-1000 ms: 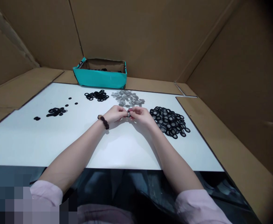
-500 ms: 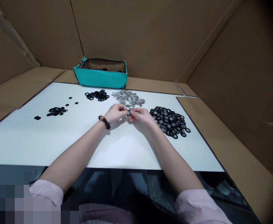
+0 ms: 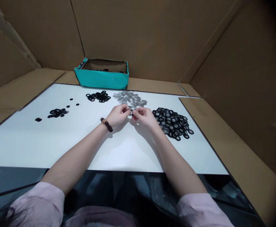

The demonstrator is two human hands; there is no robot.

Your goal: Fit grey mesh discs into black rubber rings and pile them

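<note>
My left hand [image 3: 119, 115] and my right hand [image 3: 144, 116] meet over the middle of the white board. Pinched between the fingertips of both is a small black ring [image 3: 131, 112], partly covered by the fingers; whether a disc sits in it I cannot tell. Just beyond my hands lies a loose pile of grey translucent discs [image 3: 130, 98]. To the right of my right hand is a large heap of black rings with grey centres [image 3: 172, 123]. Farther left, a small pile of black rings [image 3: 99, 96] lies near the back edge.
A turquoise box [image 3: 102, 79] with dark pieces inside stands behind the white board [image 3: 64, 142]. On the left lie a cluster of black rings and discs [image 3: 57, 113] and several stray black discs [image 3: 38, 119]. Cardboard walls [image 3: 138, 37] enclose the back and sides.
My fingers have shifted slightly on the ring, and more of its black rim shows now. Both hands stay in nearly the same place. The piles look unchanged.
</note>
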